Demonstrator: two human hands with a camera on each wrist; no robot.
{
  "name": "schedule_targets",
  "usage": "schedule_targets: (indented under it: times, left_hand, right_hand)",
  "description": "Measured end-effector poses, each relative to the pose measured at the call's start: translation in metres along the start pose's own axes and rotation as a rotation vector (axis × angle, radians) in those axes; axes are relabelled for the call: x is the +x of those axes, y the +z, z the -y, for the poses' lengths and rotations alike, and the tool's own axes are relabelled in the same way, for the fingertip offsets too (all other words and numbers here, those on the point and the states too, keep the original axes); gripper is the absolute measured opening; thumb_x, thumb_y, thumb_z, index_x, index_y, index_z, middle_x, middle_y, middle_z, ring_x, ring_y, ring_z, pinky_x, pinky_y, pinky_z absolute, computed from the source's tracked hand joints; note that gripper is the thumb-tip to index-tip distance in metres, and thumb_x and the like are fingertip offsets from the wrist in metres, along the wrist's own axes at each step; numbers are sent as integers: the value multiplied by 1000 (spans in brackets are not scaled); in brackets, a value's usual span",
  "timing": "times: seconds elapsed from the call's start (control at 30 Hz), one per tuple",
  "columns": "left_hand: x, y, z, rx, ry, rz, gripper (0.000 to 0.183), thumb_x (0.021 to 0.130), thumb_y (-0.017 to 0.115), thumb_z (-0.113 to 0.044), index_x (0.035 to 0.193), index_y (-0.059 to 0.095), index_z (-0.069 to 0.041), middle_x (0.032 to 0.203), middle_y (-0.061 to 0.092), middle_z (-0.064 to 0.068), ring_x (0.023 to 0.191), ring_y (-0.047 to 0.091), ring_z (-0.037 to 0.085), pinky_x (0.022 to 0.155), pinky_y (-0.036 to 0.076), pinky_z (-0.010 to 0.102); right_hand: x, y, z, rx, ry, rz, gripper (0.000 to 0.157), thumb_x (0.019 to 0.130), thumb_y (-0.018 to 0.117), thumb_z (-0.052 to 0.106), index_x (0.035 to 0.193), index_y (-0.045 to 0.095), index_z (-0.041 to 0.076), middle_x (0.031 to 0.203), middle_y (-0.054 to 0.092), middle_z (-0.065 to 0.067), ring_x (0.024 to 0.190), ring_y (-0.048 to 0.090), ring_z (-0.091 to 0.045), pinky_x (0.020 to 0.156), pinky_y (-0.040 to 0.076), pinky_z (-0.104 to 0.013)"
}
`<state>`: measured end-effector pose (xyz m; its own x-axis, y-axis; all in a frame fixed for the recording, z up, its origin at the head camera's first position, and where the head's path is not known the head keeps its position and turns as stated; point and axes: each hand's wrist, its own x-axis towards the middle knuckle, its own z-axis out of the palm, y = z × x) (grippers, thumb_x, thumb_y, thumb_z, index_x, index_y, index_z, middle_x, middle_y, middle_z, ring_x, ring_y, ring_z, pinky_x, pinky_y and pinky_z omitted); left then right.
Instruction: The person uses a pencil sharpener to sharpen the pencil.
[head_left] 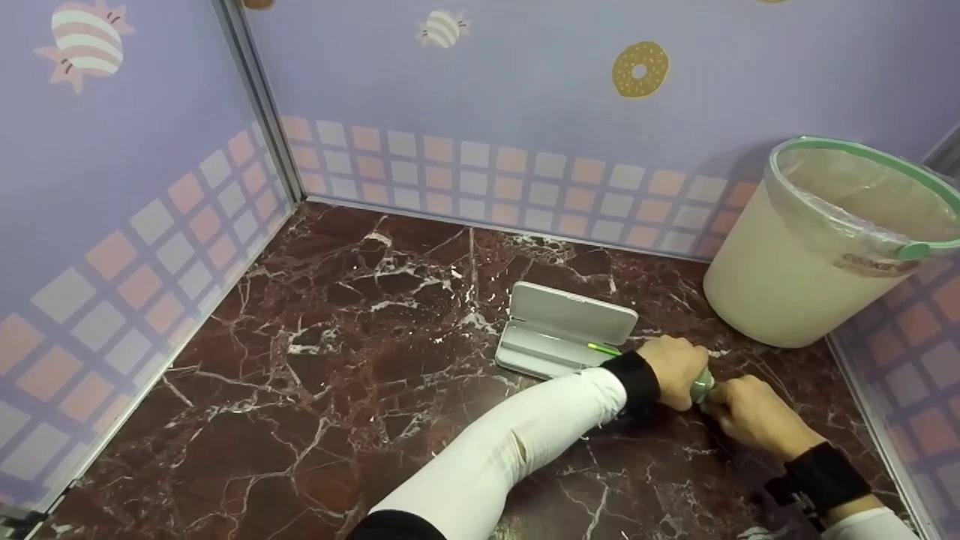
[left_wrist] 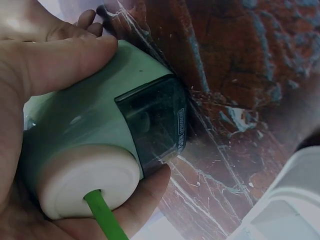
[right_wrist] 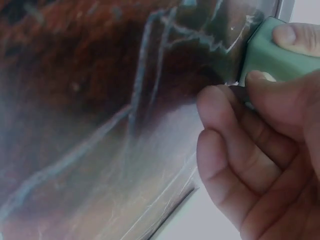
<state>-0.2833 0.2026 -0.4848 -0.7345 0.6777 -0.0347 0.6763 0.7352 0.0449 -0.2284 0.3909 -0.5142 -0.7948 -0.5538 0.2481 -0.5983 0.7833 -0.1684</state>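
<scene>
A green pencil sharpener [left_wrist: 95, 110] with a dark see-through shavings drawer [left_wrist: 155, 125] is gripped by my left hand [head_left: 673, 371], the thumb along its top. From the hole in its pale round front sticks a green pencil [left_wrist: 106, 215]. On the sharpener's other side, my right hand [head_left: 757, 416] pinches a small dark crank handle [right_wrist: 239, 93] between thumb and curled fingers, which hide most of it. Left of the hands lies an opened pale pencil case [head_left: 574, 311], partly covered by the left wrist. Inside it rests a yellow-green pencil [head_left: 602, 349].
A cream bin [head_left: 787, 262] with a plastic liner and green rim stands behind the hands at the right. The dark red marbled tabletop [head_left: 300, 397] meets patterned walls at the left, back and right. White specks lie scattered around its middle.
</scene>
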Motion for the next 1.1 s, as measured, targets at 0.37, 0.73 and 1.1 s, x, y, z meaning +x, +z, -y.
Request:
schedule_targets:
  times: [0.37,0.73,1.1]
  left_hand:
    - [-4,-2,3,-11,17,-16,39,84,88,-40,115,68,-29,109,76,-12,97,75,12,83,64,31]
    - [-6,6,6,-6,39,-53,59,85,88,-39,137,61,-28,125,73,-9,108,74,13,91,64,30]
    - [-54,-11,42,-76,232,-256,60,95,86,-48,146,65,-24,131,70,-7,110,67,7,93,57,19]
  right_hand:
    - [8,1,-1,-30,119,45,34,86,89,5,64,68,21,58,57,11,55,48,-5,57,43,-33]
    - [5,3,-1,-31,127,17,37,87,85,5,63,62,21,59,61,8,57,61,-16,57,51,-42]
    - [9,-19,-2,70,238,211,36,85,96,36,104,80,11,77,74,6,67,60,-7,64,49,-33]
